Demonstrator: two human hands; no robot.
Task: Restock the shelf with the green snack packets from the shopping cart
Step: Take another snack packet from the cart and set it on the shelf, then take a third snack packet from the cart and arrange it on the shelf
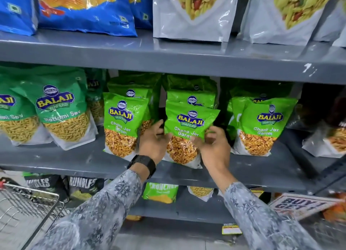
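Note:
A bright green snack packet (pixel 189 126) stands on the middle grey shelf (pixel 262 167), at the front of the centre row. My left hand (pixel 154 143) grips its left edge and my right hand (pixel 213 147) grips its right side, both at the packet's lower half. More of the same green packets stand to its left (pixel 121 126), to its right (pixel 262 126) and behind it (pixel 191 96). The shopping cart's wire basket (pixel 28 205) shows at the lower left; its contents are out of sight.
Darker green sev packets (pixel 60 111) fill the shelf's left end. Blue chip bags (pixel 84 8) and white pouches (pixel 192 16) stand on the shelf above. Black and green bags lie on the shelf below, with a promo sign (pixel 299 205) at lower right.

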